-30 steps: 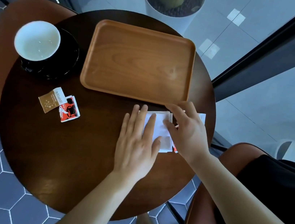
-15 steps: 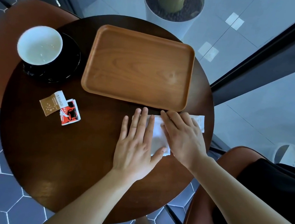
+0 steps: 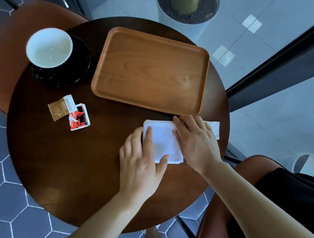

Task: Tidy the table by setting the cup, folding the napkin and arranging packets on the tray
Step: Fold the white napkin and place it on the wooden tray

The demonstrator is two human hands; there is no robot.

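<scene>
Napkin (image 3: 164, 141) folding is seen under way on a round dark bench (image 3: 84, 169), with the rest of the tidying apparently yet to be done. The white napkin is shown as a compact rectangle just in front of the wooden tray (image 3: 150, 70), whose surface carries nothing. The cup (image 3: 49, 48) is left on its black saucer (image 3: 74, 67) at the far left, well apart from the tray, and two packets, a brown one (image 3: 60, 107) and a red one (image 3: 78, 118), lie overlapping between the saucer and the napkin. A further white slip (image 3: 215, 129) is partly hidden beyond the right hand (image 3: 195, 142); what it is cannot be told.

The left hand (image 3: 141, 163) is laid palm-down at the napkin's near-left corner, its fingers (image 3: 148, 137) spread flat and released, pressing instead of gripping, with the thumb resting on the lower edge. The right hand is held over the napkin's right side, fingers extended toward the tray's near rim and pressed on the fold; nothing is seen clenched in it. By this showing, the napkin step is judged near its end, and the cup and packets remain to be placed.
</scene>
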